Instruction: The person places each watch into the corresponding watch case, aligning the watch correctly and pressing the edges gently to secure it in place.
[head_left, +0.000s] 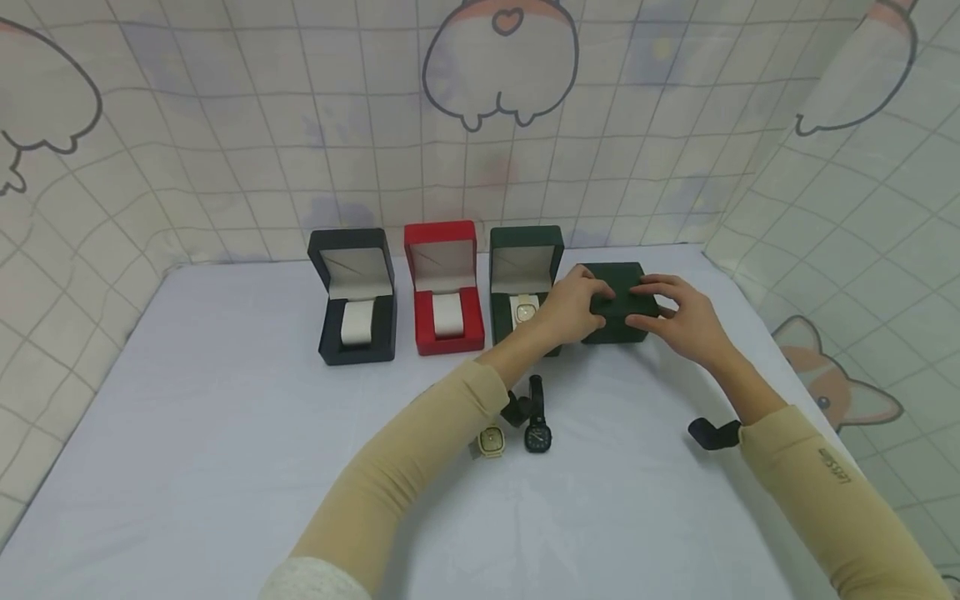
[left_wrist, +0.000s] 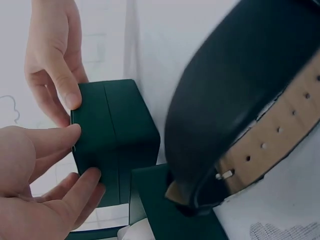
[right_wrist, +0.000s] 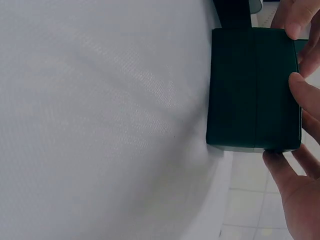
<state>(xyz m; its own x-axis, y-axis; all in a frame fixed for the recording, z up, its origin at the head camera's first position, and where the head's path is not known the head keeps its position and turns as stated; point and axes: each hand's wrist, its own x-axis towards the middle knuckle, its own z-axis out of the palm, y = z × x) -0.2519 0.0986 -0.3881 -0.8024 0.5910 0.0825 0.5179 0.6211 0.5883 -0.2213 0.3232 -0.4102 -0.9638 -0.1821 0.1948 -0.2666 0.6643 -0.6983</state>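
A closed dark green watch box (head_left: 617, 283) stands at the right end of the row of boxes. My left hand (head_left: 572, 307) grips its upper left part, thumb at the front. On the right side my right hand (head_left: 686, 323) holds the same lid between thumb and fingers. In the left wrist view, fingertips of both hands touch the edges of the box (left_wrist: 115, 115). Left of it, an open green watch box (head_left: 527, 242) holds a gold-toned watch (head_left: 525, 312), partly hidden by my left hand and forearm.
An open red watch box (head_left: 444, 337) and an open black watch box (head_left: 352, 354) stand to the left, each with a white cushion. A black watch (head_left: 537, 437) and a gold watch (head_left: 491, 442) lie in front, near my left sleeve. Patterned cloth (head_left: 375, 183) hangs behind.
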